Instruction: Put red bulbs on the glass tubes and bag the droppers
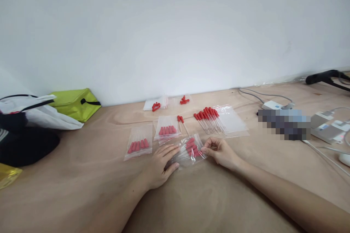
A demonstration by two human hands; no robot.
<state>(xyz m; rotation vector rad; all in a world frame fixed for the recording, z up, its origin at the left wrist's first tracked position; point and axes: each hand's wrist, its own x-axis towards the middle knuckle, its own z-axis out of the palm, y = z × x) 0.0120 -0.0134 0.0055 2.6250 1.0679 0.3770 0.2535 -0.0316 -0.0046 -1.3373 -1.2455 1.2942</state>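
Observation:
A clear zip bag [188, 154] with several red-tipped droppers lies between my hands, its red ends toward the right. My left hand [163, 164] rests on the bag's left end, fingers apart and laid over the plastic. At the right edge, my right hand [218, 151] pinches the bag between thumb and forefinger. Two filled bags, one at the left [138, 145] and one behind [167, 129], hold red-tipped pieces. Two loose droppers [181, 119] lie behind my bag. A fanned pile of red-tipped droppers [207, 116] sits beside flat clear bags [232, 120].
Small red pieces lie on bags [155, 106] near the wall, with more [184, 100] beside them. A green pouch [75, 103], white bag [65, 116] and black cap [30, 145] are at left. Power strips [328, 127], cables and a blurred item [284, 123] occupy the right.

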